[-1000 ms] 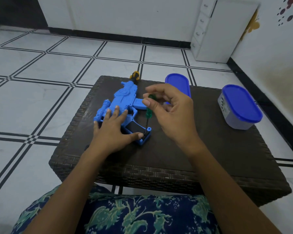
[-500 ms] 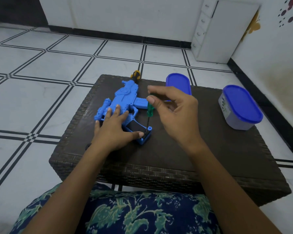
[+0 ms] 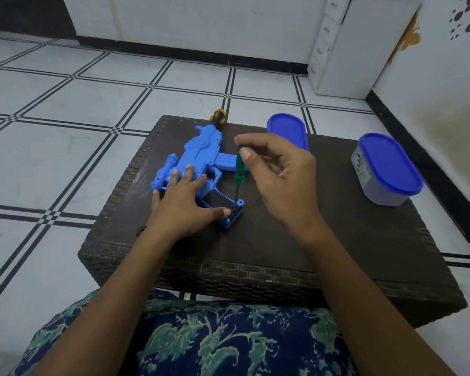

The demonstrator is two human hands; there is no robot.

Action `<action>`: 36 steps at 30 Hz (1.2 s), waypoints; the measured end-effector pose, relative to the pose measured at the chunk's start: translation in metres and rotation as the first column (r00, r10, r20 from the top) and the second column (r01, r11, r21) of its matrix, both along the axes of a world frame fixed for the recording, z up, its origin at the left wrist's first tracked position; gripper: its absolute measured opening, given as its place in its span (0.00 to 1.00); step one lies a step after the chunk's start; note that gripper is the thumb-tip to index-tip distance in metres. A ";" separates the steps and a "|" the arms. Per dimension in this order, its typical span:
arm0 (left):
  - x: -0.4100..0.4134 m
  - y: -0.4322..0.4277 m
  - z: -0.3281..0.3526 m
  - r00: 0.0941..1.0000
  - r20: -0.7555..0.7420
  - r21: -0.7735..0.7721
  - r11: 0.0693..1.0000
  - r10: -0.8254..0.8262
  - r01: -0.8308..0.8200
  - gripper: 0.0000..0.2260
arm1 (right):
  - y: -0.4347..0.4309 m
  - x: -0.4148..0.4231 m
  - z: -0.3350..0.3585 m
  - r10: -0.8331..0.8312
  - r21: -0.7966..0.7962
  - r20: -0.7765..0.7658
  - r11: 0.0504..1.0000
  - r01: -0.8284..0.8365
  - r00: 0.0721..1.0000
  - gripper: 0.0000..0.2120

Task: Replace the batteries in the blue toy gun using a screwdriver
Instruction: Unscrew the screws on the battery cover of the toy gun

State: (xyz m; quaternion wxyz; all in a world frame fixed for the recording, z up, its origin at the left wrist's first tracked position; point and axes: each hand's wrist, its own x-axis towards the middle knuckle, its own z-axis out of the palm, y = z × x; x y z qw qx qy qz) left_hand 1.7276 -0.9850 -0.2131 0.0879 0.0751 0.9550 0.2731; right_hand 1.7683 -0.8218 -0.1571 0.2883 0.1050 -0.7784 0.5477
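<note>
Under my left hand (image 3: 182,204) the blue toy gun (image 3: 201,156) lies on its side on the dark woven table (image 3: 337,253). This hand is spread flat on the body of the gun, fingers straight, and the thumb reaches out to the end of the grip (image 3: 232,215). Just to the right of this thumb the screwdriver (image 3: 239,172) stands nearly upright, and its thin shaft goes down into the end of the grip. I judge that the screw of the battery cover is there, but the screw itself I cannot see. My right hand (image 3: 280,180) pinches the top of the green handle between thumb and forefinger, with the other fingers loosely curled behind. The step in hand, I think, is to turn this screw, so the task looks to be at an early part. To do it well I should hold the shaft in line with the screw and press down lightly while I twist. The left hand must press firmly so that the gun does not turn with the tool. A pinch so high gives little force, so for a tight screw I would take the handle lower. The tip may slip toward my thumb, which is very near.
</note>
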 end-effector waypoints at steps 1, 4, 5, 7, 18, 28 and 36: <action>0.000 0.000 0.000 1.000 0.000 0.003 1.000 -0.001 0.001 0.41 | -0.001 0.001 0.000 0.004 -0.001 -0.003 1.000 -0.004 1.000 0.07; 0.000 -0.001 -0.001 1.000 -0.001 0.009 1.000 -0.006 0.006 0.41 | -0.004 0.002 0.001 -0.017 0.018 -0.077 1.000 0.019 0.997 0.07; 0.000 -0.001 -0.001 1.000 -0.003 0.008 1.000 -0.008 0.008 0.41 | -0.004 0.001 0.001 -0.037 0.031 -0.109 0.999 0.041 0.993 0.07; 0.000 -0.001 -0.001 1.000 -0.008 0.003 1.000 -0.010 0.010 0.41 | -0.003 0.001 0.001 -0.053 0.034 -0.126 0.998 0.057 0.991 0.07; 0.000 -0.001 -0.001 1.000 -0.007 -0.007 1.000 -0.007 0.007 0.41 | -0.002 -0.001 -0.001 -0.050 0.020 -0.102 0.998 0.052 0.994 0.07; 0.002 0.000 0.002 1.000 -0.008 0.005 1.000 -0.002 0.002 0.41 | -0.003 0.000 -0.002 -0.021 -0.003 -0.073 1.000 0.021 0.997 0.06; 0.001 0.000 0.002 1.000 -0.001 -0.001 1.000 0.002 -0.002 0.41 | 0.001 -0.001 0.000 -0.003 -0.045 -0.024 0.999 0.002 1.000 0.06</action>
